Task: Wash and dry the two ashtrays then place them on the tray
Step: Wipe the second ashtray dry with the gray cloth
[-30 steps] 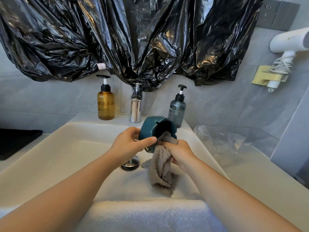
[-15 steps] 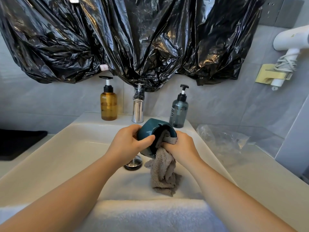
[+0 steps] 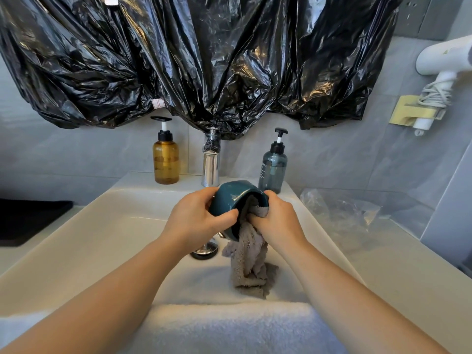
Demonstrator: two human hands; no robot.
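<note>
**Head view.** Centre of frame, above the sink (image 3: 84, 233): the left hand (image 3: 196, 218) grasps the teal ashtray (image 3: 228, 200), with fingers over its far side and the thumb across its near wall. The ashtray is held in the air, tipped on its side, with its mouth towards the right of the frame. The right hand (image 3: 279, 221) is clenched on a grey cloth (image 3: 249, 264). It presses a wad of the cloth into the mouth, and the rest hangs down to the sink floor beside the drain (image 3: 205, 249).

Behind stand the tap (image 3: 211, 164), an amber bottle (image 3: 166, 162) to its left and a grey bottle (image 3: 272, 167) to its right, all under black sheeting (image 3: 204, 60). A white towel (image 3: 229, 325) lies across the lower edge. A flat black object (image 3: 25, 218) at the left edge may be the tray, but this cannot be told. No second ashtray is in view.

*Step in hand:* no water runs, so this is judged to be the drying of one ashtray, inner surface.

*Next move:* probably a turn of the ashtray by the left hand so that the cloth reaches the remaining wall and the base. A firm hold is needed, since glazed ware may slip.

*Change over the last second:* the mouth, then open towards the camera, has turned to the right. The right hand has risen and pushed the cloth deeper.
</note>
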